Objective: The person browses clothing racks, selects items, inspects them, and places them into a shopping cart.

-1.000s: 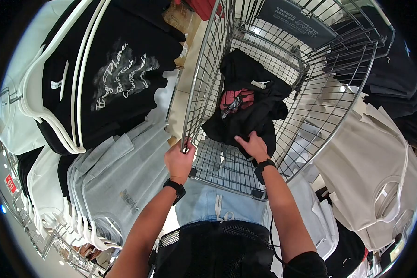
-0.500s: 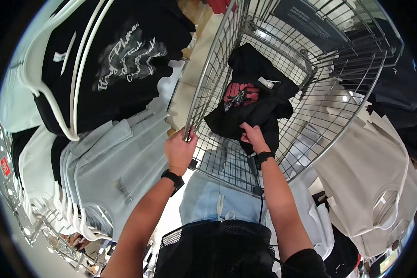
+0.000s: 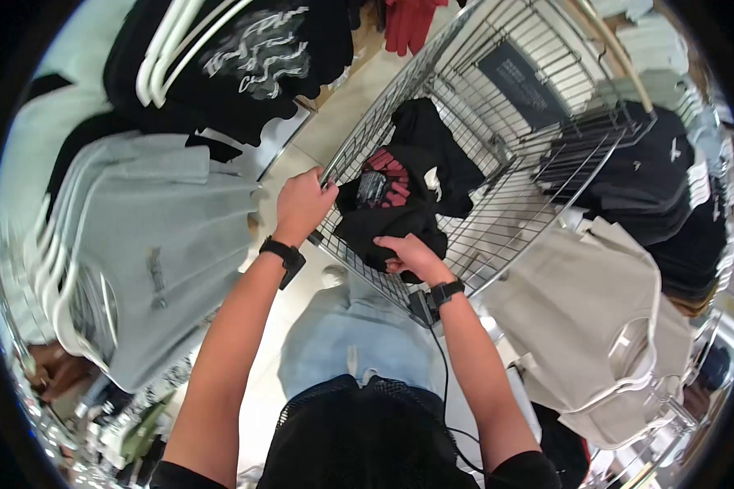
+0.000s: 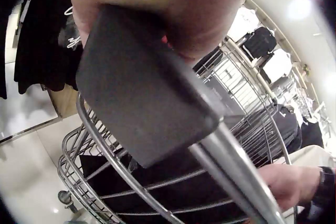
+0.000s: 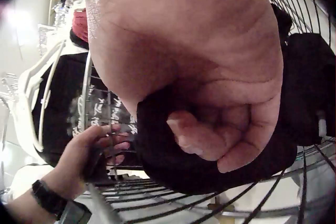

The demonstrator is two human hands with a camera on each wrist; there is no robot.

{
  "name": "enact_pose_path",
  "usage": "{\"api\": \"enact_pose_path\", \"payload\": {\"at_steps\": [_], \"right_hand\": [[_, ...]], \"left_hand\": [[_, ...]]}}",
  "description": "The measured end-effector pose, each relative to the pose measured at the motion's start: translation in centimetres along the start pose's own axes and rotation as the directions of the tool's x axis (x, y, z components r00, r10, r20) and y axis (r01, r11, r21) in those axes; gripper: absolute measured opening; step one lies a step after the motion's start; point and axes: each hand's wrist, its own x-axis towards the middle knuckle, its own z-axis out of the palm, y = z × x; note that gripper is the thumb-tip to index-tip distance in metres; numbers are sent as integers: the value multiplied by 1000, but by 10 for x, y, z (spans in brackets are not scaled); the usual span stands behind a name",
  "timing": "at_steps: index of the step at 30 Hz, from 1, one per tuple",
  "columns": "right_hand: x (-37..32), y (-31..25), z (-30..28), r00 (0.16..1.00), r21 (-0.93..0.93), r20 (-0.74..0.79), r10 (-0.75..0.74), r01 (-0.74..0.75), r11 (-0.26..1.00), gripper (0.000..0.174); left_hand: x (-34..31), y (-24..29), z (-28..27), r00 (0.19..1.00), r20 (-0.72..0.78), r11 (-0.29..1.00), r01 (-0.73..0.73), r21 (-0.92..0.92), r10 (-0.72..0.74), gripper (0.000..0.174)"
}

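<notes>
In the head view, my left hand [image 3: 303, 204] grips the left rim of a metal shopping cart [image 3: 538, 216], next to its near corner. A dark plastic corner piece [image 4: 142, 87] with a metal tube below it fills the middle of the left wrist view. A black shirt [image 3: 444, 155] with a red fist print lies bunched in the cart, a white tag on it. My right hand [image 3: 416, 257] holds the shirt's near end, thumb on top. Its fingers [image 5: 205, 140] curl in toward the palm in the right wrist view, black cloth against them.
Grey shirts [image 3: 179, 212] and black printed shirts [image 3: 245, 65] hang on the left, close by the cart. Beige shirts [image 3: 579, 314] and a dark stack of garments [image 3: 644, 179] hang on the right. A red garment [image 3: 409, 24] shows beyond the cart.
The cart, with the shirt in it, has shifted left and turned in the head view, and the racks have shifted around it. Both hands have kept their places on the rim and the shirt.
</notes>
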Motion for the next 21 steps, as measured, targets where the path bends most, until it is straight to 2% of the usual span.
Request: {"api": "enact_pose_path", "payload": {"at_steps": [2,3,4,6,8,10,11,12,13,14,15,16,17,18,20,21], "right_hand": [[-20,9,6,999,-33,-24,-30,29,999,35],[-32,14,10,998,-62,-47,-44,41,997,35],[-47,19,19,983,-110,-137,-121,106,988,39],[-50,52,20,945,-285,-139,-295,247,926,48],[-64,76,26,843,-557,-288,-455,239,795,59],[-68,99,39,639,-574,-386,-665,398,715,68],[-81,98,49,634,-628,-438,-637,291,722,69],[-93,96,56,621,-670,-493,-610,177,721,71],[-89,100,60,587,-707,-527,-614,98,700,73],[-84,105,60,550,-732,-564,-616,13,681,74],[-84,103,60,561,-772,-535,-632,-20,635,75],[-84,97,60,590,-815,-496,-637,-64,576,73],[-84,91,62,601,-814,-497,-626,-75,575,71],[-82,88,62,612,-813,-500,-613,-87,576,70],[-74,90,56,633,-812,-490,-599,-81,578,69],[-80,84,58,648,-813,-479,-592,-73,578,69]], "left_hand": [[-13,-6,-4,994,-82,979,-92,-182,78,28],[-25,-11,-7,990,-126,977,-82,-198,58,28],[-43,-17,-7,991,-121,983,-70,-172,50,33],[-82,-31,-5,993,-110,994,-50,-100,38,44],[-134,-56,-1,988,-149,961,-9,-276,-34,49],[-200,-117,24,983,-181,983,-19,-183,-15,48],[-236,-144,22,997,5,970,71,-234,-72,45],[-276,-167,18,970,168,967,202,-154,-176,39],[-318,-197,21,923,289,947,300,-118,-256,39],[-363,-229,24,840,401,920,392,22,-367,46],[-409,-259,23,744,507,896,414,161,-435,55],[-465,-310,47,677,491,835,471,283,-548,59],[-500,-320,34,525,547,757,494,428,-652,61],[-535,-325,20,456,522,690,547,474,-721,62],[-570,-310,-13,325,486,555,691,464,-811,60],[-590,-331,-2,341,486,564,696,445,-804,59]]}}
